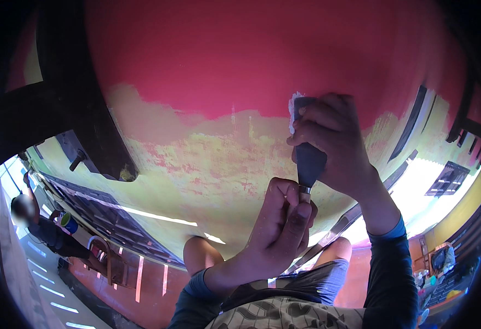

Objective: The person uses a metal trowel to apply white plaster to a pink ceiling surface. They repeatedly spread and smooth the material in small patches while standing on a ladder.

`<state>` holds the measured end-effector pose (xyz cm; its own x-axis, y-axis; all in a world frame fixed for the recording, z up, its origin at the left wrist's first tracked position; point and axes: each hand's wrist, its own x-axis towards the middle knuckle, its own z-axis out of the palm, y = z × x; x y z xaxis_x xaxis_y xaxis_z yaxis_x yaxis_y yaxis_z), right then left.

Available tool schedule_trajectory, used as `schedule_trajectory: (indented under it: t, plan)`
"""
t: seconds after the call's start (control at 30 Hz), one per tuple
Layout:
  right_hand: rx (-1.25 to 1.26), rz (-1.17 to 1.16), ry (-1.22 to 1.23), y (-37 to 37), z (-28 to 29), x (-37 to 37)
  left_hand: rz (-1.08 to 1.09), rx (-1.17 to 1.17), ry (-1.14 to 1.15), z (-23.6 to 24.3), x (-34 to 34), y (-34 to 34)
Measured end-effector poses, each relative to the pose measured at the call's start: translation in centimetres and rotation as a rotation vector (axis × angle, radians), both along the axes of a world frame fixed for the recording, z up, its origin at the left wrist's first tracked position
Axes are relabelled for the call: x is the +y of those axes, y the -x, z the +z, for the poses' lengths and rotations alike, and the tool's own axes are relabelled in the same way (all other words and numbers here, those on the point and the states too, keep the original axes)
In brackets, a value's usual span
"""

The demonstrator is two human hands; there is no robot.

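Note:
My left hand (pixel 284 225) is closed round the handle of a putty knife (pixel 310 163), whose dark blade points upward. Just above, my right hand (pixel 334 131) grips a dark flat scraper plate (pixel 304 102) with white paste along its left edge. The fingers of that hand lie over the plate and hide most of it. Where the knife blade meets the plate is covered by my right hand. Both tools are in front of a wall (pixel 196 159), deep pink above and patchy pale yellow-green below.
Dark beams (pixel 78 82) stand at the left of the wall. At far left, a person (pixel 48 230) is beside a blue and green bucket (pixel 69 222) and a wooden chair (pixel 109 257). A barred window (pixel 449 178) and a cluttered heap (pixel 440 260) are at the right. My knees (pixel 202 252) are near the wall.

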<state>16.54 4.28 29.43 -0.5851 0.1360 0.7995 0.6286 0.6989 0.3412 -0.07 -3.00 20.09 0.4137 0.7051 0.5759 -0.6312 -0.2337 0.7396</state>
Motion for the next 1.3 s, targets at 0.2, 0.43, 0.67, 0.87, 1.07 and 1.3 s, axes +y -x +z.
schedule_trajectory:
  t: [0.2,0.43,0.67,0.87,1.07,1.3]
  plan:
    - [0.017,0.014,-0.001,0.0,0.0,0.1,0.029,0.03,0.051,0.2,0.2,-0.4]
    - [0.04,-0.074,0.02,-0.1,0.8,0.2,0.049,0.005,0.017,0.2,0.6,-0.4]
    - [0.029,0.018,-0.048,-0.2,-0.7,0.2,-0.023,-0.006,0.011,-0.3,0.1,-0.1]
    - [-0.031,0.036,-0.05,-0.1,-0.6,-0.1,0.002,0.025,0.014,-0.2,0.6,-0.2]
    - [0.082,-0.085,0.05,0.1,0.3,-0.1,-0.025,-0.023,0.045,-0.2,0.8,-0.3]
    - [0.058,-0.098,0.072,0.0,0.0,-0.1,-0.026,-0.017,0.026,-0.5,0.3,0.1]
